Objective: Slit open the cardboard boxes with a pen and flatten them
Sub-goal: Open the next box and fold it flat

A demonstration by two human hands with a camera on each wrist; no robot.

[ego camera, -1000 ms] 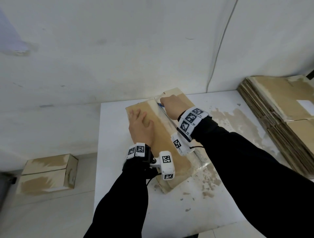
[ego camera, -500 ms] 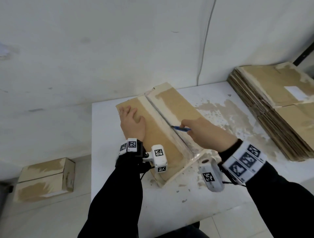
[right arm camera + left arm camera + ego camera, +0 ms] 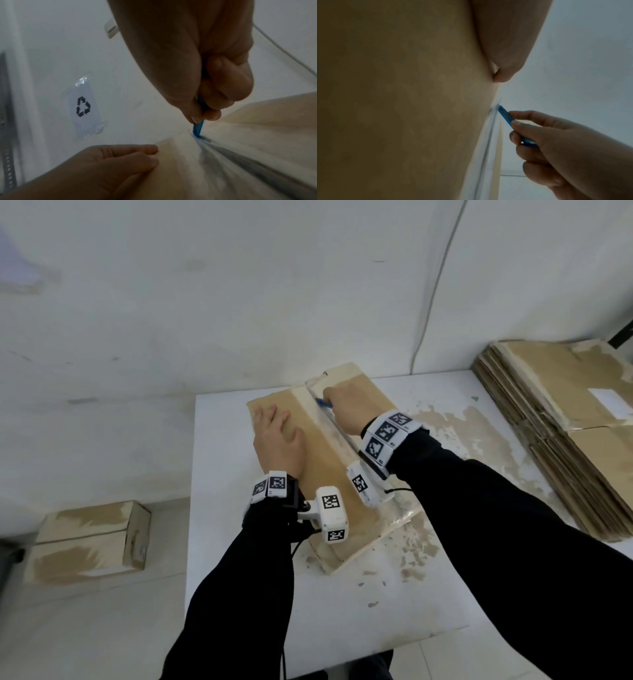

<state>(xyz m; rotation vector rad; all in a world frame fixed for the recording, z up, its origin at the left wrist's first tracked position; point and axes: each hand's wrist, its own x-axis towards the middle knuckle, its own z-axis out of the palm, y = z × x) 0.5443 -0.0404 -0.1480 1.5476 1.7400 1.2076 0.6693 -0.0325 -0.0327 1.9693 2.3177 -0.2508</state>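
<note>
Lying flat on the white table (image 3: 342, 628), the cardboard box (image 3: 329, 460) runs diagonally from the near edge toward the wall, its two top flaps meeting along a taped centre seam (image 3: 337, 433). The left hand (image 3: 279, 440) rests palm down on the left flap, fingers straight and together, pressing the cardboard (the thumb lies just beside the tape strip). The right hand (image 3: 349, 409) is curled around a blue pen (image 3: 323, 402), gripping it between thumb and forefingers near the far end of the seam. In the left wrist view, the pen (image 3: 506, 116) slants downward with its tip touching the seam groove; the remaining fingers (image 3: 537, 157) fold under the barrel. In the right wrist view, the pen (image 3: 198, 128) tip sits in the crease where the tape puckers, and the left hand (image 3: 123, 162) lies flat beside it on the flap.

A stack of flattened boxes (image 3: 561, 433) lies at the right end of the table, well apart from the box being worked. A second, closed box (image 3: 89, 542) stands on the floor to the left of the table. Patches of worn, brownish surface (image 3: 455, 426) mark the tabletop beside the right wrist. A recycling label (image 3: 84, 106) is taped to the wall behind the table.
</note>
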